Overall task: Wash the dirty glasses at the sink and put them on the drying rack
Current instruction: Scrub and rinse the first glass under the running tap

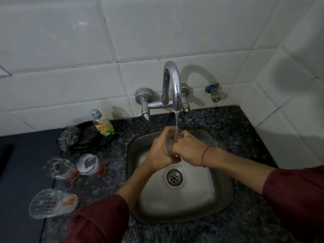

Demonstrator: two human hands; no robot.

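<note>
The person holds a glass (170,143) over the sink (192,204), just above the back part of it. The left grip (160,152) is curled round the left side of the glass. The right grip (190,149) is curled round the right side. Both hold it tight, and the fingers hide most of the glass.

The tap (172,85) sticks out of the wall behind the sink. Water (177,121) runs from it straight down into the glass. The drain (175,177) sits in the middle of the sink, under the hands.

Three more dirty glasses wait on the counter (245,137), left of the sink. The first glass (89,164) is nearest the sink and is white inside. The second glass (60,170) is just beside it, farther from the sink. The third glass (52,203) is closer to the person, apart from the other two. All three have orange bits at the bottom. I cannot tell if they stand straight or lean.

Behind these glasses, left of the sink, a black plate (93,147) lies on the counter. A soap bottle (103,126) stands on it, and a steel scrubber (69,136) rests at its left edge.

A red thread (204,156) goes round the right wrist. Both sleeves (298,195) are dark red.
</note>
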